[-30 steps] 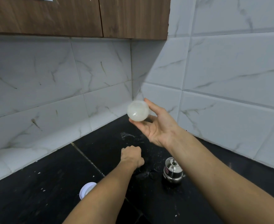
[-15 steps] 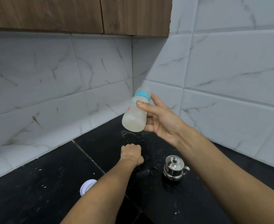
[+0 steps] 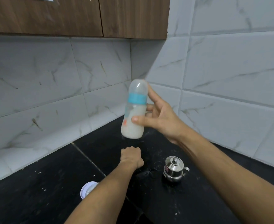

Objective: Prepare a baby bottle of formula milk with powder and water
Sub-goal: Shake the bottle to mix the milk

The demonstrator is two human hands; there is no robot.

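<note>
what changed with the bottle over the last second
The right hand swung the baby bottle from base-toward-camera, through a tilt, to nearly upright with its clear cap on top, as in shaking; the grip stayed, thumb across the milky lower body. The left hand stayed fisted on the black counter, and the steel lidded pot and white lid did not move.

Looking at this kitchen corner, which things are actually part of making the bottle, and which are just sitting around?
Part of the job:
- clear baby bottle with blue collar and milky liquid, held up in the right hand
- small lidded steel pot on the black counter, probably the water

Just there:
- white round lid, half hidden by the left forearm, purpose unclear
- left hand, a closed fist
- wooden wall cupboards
</note>
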